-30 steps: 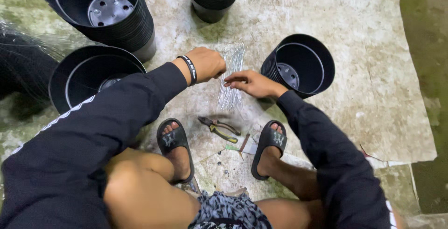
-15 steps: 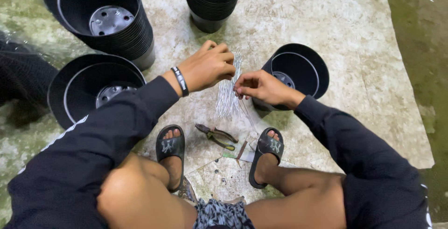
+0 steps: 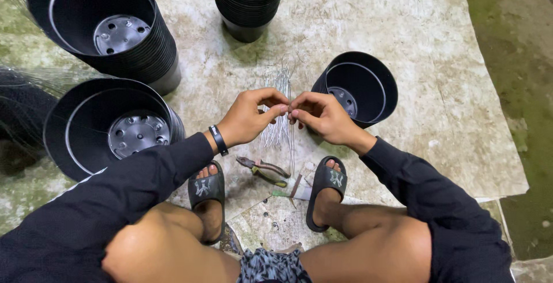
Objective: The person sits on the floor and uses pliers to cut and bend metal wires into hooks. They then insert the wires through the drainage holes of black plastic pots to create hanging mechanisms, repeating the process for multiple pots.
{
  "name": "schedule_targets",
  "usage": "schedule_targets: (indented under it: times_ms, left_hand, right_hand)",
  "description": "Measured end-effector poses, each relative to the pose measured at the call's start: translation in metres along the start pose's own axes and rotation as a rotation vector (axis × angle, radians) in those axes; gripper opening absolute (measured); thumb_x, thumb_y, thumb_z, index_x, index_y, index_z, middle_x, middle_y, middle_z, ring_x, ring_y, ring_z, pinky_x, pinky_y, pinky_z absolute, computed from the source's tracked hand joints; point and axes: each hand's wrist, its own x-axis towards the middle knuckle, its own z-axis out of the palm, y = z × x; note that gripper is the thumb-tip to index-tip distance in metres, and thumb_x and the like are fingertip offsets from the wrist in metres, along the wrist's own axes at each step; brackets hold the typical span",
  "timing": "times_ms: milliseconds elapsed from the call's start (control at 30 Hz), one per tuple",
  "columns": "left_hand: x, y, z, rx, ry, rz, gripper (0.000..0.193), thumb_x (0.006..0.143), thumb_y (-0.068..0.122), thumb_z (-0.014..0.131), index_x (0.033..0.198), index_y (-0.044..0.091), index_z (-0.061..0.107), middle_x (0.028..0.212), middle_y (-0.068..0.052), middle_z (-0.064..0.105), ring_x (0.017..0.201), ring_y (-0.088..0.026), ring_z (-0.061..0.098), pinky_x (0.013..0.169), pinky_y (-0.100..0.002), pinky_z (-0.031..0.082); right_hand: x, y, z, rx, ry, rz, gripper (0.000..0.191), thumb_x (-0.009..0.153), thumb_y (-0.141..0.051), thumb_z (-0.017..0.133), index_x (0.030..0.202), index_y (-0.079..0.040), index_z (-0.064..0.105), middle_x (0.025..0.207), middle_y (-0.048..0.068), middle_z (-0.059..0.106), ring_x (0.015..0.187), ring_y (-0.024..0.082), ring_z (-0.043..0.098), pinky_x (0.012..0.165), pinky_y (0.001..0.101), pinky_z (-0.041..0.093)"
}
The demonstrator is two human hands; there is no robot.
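Both hands meet above the middle of the worn floor sheet (image 3: 403, 41). The left hand (image 3: 249, 116) and the right hand (image 3: 324, 117) each pinch thin wires (image 3: 280, 123) between thumb and fingertips, grips pressed together, the bundle standing up and hanging below them. Pliers (image 3: 262, 169) lie between the sandalled feet. A single black pot (image 3: 374, 75) sits just beside the right hand; stacked pots (image 3: 144, 52) stand toward the sheet's left edge.

top pot stack (image 3: 249, 0) edge-cropped
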Motion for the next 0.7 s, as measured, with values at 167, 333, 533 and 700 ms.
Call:
schedule_targets:
  times_ms: [167,333,533,700]
  left_hand:
    - [-0.001,0.003,0.003,-0.005,0.012,-0.002,0.015,0.098,0.016,0.068,0.102,0.001,0.07,0.088,-0.005,0.074,0.077,-0.009,0.068,0.064,-0.028,0.057]
    - [-0.002,0.007,0.002,0.027,0.002,0.127,0.012,0.101,0.011,0.062,0.099,-0.001,0.061,0.086,-0.009,0.072,0.079,-0.013,0.071,0.069,-0.029,0.058]
    - [-0.003,0.011,-0.006,0.111,-0.046,0.078,0.011,0.099,0.011,0.061,0.097,-0.001,0.061,0.081,-0.01,0.074,0.075,-0.017,0.075,0.068,-0.03,0.059]
    - [-0.003,0.012,-0.012,0.241,-0.073,0.122,0.011,0.098,0.01,0.063,0.096,0.0,0.063,0.079,-0.01,0.075,0.073,-0.019,0.075,0.067,-0.032,0.058]
  right_hand:
    - [-0.001,-0.002,0.003,0.013,-0.015,0.007,0.015,0.1,-0.011,0.067,0.109,0.001,0.068,0.095,0.005,0.073,0.083,0.008,0.066,0.073,0.025,0.055]
    - [-0.002,-0.004,0.0,0.0,-0.014,0.018,0.015,0.101,-0.011,0.066,0.11,0.001,0.068,0.094,0.005,0.073,0.08,0.008,0.064,0.072,0.0246,0.053]
    - [-0.004,-0.007,-0.004,-0.057,-0.039,0.017,0.015,0.102,-0.012,0.063,0.108,0.001,0.066,0.094,0.002,0.07,0.086,0.007,0.063,0.077,0.0244,0.053]
    - [-0.006,-0.005,-0.009,-0.084,-0.054,0.055,0.015,0.103,-0.012,0.061,0.109,0.001,0.064,0.096,0.001,0.068,0.088,0.007,0.062,0.08,0.0246,0.053]
